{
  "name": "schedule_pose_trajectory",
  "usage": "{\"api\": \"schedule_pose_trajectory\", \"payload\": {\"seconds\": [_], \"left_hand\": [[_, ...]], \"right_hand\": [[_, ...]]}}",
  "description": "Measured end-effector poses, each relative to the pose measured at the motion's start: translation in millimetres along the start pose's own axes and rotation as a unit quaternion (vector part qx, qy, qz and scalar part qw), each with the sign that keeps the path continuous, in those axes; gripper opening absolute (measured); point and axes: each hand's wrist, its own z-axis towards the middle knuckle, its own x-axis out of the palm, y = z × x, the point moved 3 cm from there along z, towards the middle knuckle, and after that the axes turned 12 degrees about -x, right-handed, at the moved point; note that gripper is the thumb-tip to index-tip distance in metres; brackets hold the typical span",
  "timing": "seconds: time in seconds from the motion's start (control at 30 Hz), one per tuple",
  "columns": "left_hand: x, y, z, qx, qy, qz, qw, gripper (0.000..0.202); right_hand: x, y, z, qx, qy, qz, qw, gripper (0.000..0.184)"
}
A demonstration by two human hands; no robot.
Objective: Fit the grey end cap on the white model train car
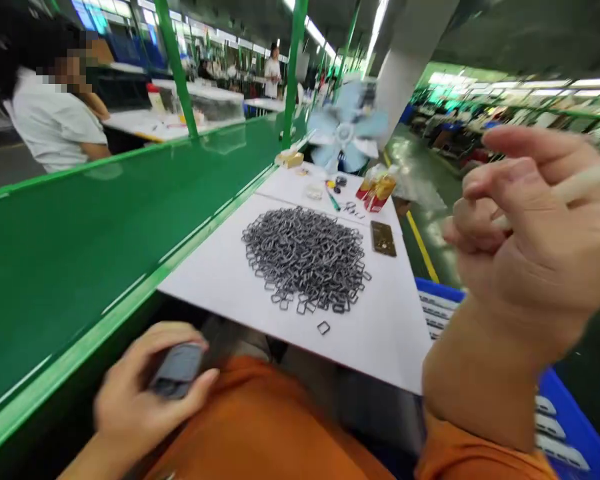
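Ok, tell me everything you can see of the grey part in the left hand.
The grey part is a small, boxy piece, apparently plastic, with a flat, smooth-looking upper face and darker, uneven shapes at its near end; blur hides finer detail. It sits tilted in the left hand, off the near side of the table. Only that hand visibly touches it.
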Motion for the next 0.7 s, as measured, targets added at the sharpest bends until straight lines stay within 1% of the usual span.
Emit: {"api": "schedule_pose_trajectory", "payload": {"seconds": [0.03, 0.07, 0.1, 0.17, 0.2, 0.23, 0.27, 0.3, 0.4, 0.43, 0.47, 0.5, 0.6, 0.67, 0.7], "left_hand": [[17.2, 4, -5, 0.008, 0.015, -0.042, 0.999, 0.025], [36.4, 8, -8, 0.023, 0.061, -0.069, 0.995, 0.029], [54.2, 11, -10, 0.033, 0.097, -0.108, 0.989, 0.037], [84.6, 18, -10, 0.050, 0.170, -0.184, 0.967, 0.051], [96.3, 21, -9, 0.059, 0.200, -0.218, 0.953, 0.057], [106.0, 24, -7, 0.068, 0.233, -0.246, 0.938, 0.060], [113.8, 26, -5, 0.077, 0.267, -0.272, 0.921, 0.058], [120.5, 29, -2, 0.078, 0.306, -0.292, 0.903, 0.054], [137.5, 34, 4, 0.037, 0.435, -0.319, 0.841, 0.049], [141.6, 34, 5, 0.026, 0.461, -0.322, 0.826, 0.049], [144.6, 33, 5, 0.021, 0.472, -0.324, 0.820, 0.049], [146.7, 31, 5, 0.021, 0.470, -0.324, 0.820, 0.048], [150.2, 21, -1, 0.036, 0.434, -0.311, 0.845, 0.045], [153.5, 18, -6, 0.024, 0.427, -0.292, 0.856, 0.043], [155.5, 18, -8, 0.015, 0.429, -0.285, 0.857, 0.044]], "right_hand": [[3, -1, -13, 0.037, 0.055, 0.000, 0.998, 0.022], [4, -3, -29, 0.079, 0.120, 0.002, 0.990, 0.026], [5, -5, -46, 0.126, 0.191, 0.000, 0.974, 0.027], [3, -7, -83, 0.211, 0.321, -0.025, 0.923, 0.020], [1, -6, -99, 0.236, 0.369, -0.049, 0.898, 0.013], [-1, -4, -113, 0.246, 0.408, -0.073, 0.876, 0.008], [-2, -1, -124, 0.246, 0.440, -0.096, 0.858, 0.005], [-1, 2, -132, 0.238, 0.466, -0.113, 0.845, 0.007], [5, 8, -147, 0.196, 0.537, -0.124, 0.811, 0.015], [8, 9, -151, 0.182, 0.551, -0.121, 0.805, 0.016], [11, 9, -155, 0.171, 0.559, -0.124, 0.802, 0.017], [13, 8, -159, 0.162, 0.566, -0.129, 0.798, 0.018], [19, 6, -173, 0.144, 0.595, -0.161, 0.774, 0.014], [21, 6, -181, 0.137, 0.619, -0.180, 0.752, 0.014], [22, 6, -183, 0.135, 0.628, -0.186, 0.744, 0.014]]}}
